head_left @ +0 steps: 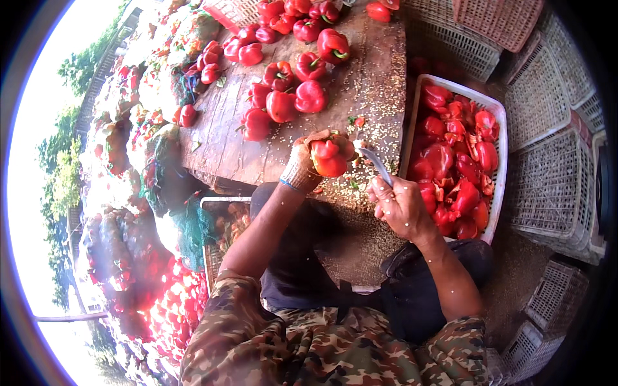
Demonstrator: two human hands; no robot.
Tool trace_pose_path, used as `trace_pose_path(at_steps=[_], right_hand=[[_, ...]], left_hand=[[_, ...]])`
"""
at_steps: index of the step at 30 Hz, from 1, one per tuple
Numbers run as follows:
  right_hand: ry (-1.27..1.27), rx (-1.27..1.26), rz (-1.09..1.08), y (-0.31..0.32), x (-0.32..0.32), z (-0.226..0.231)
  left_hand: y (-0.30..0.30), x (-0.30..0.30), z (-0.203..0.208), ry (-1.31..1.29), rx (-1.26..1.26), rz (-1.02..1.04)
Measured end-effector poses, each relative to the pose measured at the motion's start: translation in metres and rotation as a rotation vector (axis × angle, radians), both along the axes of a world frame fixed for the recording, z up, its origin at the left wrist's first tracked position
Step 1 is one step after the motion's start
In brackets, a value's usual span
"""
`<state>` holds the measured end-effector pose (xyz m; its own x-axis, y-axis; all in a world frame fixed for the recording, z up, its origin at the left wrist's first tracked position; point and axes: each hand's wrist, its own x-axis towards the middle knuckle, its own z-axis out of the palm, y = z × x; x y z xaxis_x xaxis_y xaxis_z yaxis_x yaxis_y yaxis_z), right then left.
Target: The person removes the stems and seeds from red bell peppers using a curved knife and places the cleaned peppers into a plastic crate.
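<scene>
My left hand (299,161), in a worn, stained glove, is closed around a red bell pepper (329,159) over the near edge of a wooden table (219,145). In my right hand (398,202), which is bare, a knife with a curved blade (376,165) is gripped. The blade points up and left, its tip close to the pepper's right side; whether it touches I cannot tell. Several whole red peppers (281,106) lie farther back on the table. Pale seeds (360,77) and scraps are strewn around the work spot.
To the right stands a white crate (501,128) holding cut red peppers (450,161). Stacked plastic crates (544,180) line the far right. Net sacks of peppers (148,174) pile up on the left. Another crate (205,241) holding scraps sits by my left knee.
</scene>
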<state>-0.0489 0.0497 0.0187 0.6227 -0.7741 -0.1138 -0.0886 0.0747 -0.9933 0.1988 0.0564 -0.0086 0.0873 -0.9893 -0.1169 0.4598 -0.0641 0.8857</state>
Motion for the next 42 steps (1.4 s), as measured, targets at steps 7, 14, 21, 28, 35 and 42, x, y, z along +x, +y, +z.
trace_pose_path(at_steps=[7, 14, 21, 28, 35, 42], right_hand=[[0.074, -0.141, -0.086, -0.005, -0.005, -0.008], [0.137, -0.277, -0.108, -0.005, -0.014, -0.024], [0.086, -0.11, -0.152, -0.023, -0.049, -0.022], [-0.184, -0.378, -0.147, -0.041, -0.032, -0.013], [-0.253, -0.017, -0.15, -0.045, -0.037, -0.033], [-0.101, -0.44, -0.106, -0.042, -0.041, -0.024]], left_hand=[[-0.016, -0.059, -0.009, 0.059, 0.123, -0.025], [-0.033, -0.071, -0.008, 0.338, -0.003, 0.048], [-0.04, -0.055, 0.006, 0.373, 0.079, -0.087], [-0.028, -0.078, 0.004, -1.381, -0.277, -0.204], [-0.031, -0.11, -0.002, -0.398, 0.027, 0.274], [0.003, -0.15, 0.028, -0.388, 0.227, 0.291]])
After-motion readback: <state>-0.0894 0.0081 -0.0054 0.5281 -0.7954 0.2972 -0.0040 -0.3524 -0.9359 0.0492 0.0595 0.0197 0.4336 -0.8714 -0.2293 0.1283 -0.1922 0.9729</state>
